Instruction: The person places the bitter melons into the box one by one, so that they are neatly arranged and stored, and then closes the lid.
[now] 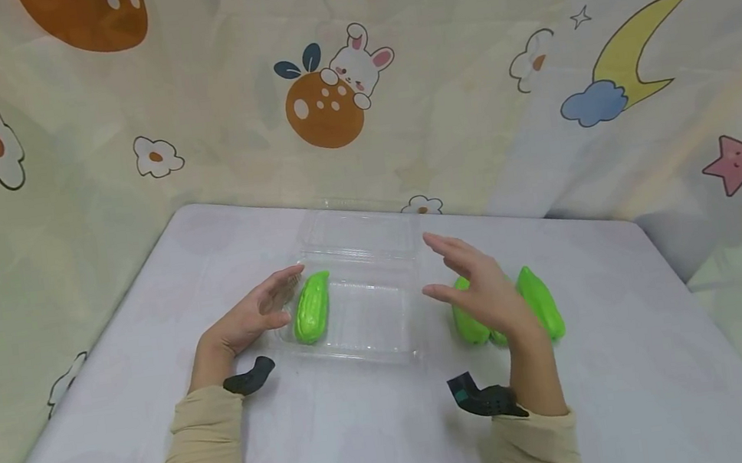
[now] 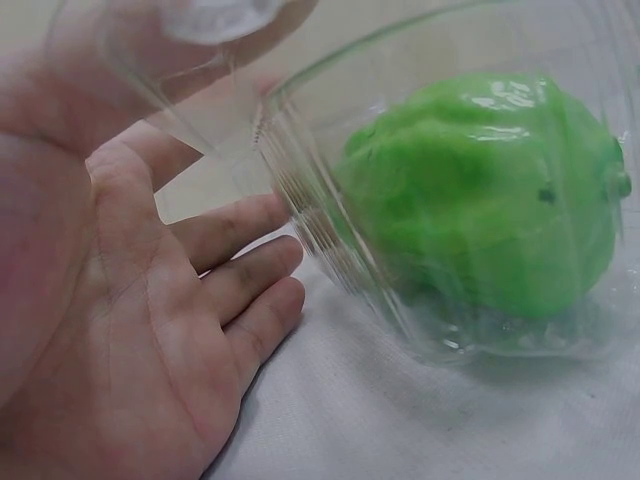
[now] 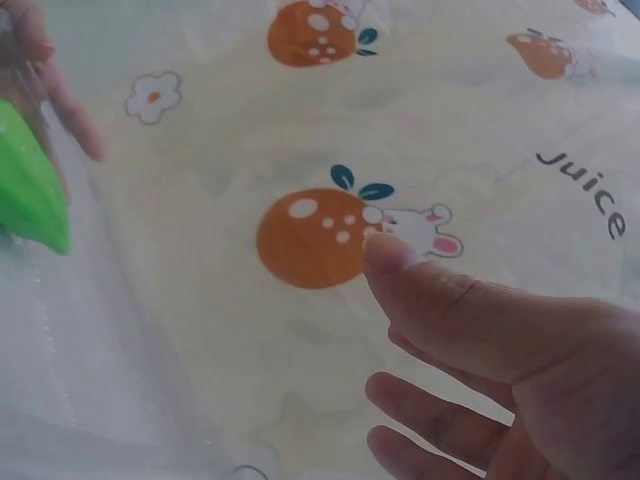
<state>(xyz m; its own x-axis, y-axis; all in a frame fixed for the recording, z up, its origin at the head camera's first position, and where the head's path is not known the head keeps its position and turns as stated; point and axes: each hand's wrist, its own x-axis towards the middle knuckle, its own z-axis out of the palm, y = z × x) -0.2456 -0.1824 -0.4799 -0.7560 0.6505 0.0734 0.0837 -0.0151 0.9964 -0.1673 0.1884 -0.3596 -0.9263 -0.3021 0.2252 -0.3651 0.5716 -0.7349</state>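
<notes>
With nothing gripped, the left hand [image 1: 250, 320] and right hand [image 1: 488, 294] are held loosely spread; between their fingers is seen the clear box [image 1: 371, 316], probably light, flexible, best taken by its side rims.

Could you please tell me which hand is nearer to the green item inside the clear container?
The left hand, at the left side of the clear container, close by the green item; the right hand is farther, past the container's right side.

I saw passing room on the near side of the clear box [image 1: 358, 353]; its opened lid [image 1: 360, 233] obstructed the far side, green pieces [image 1: 542, 307] the right.
</notes>
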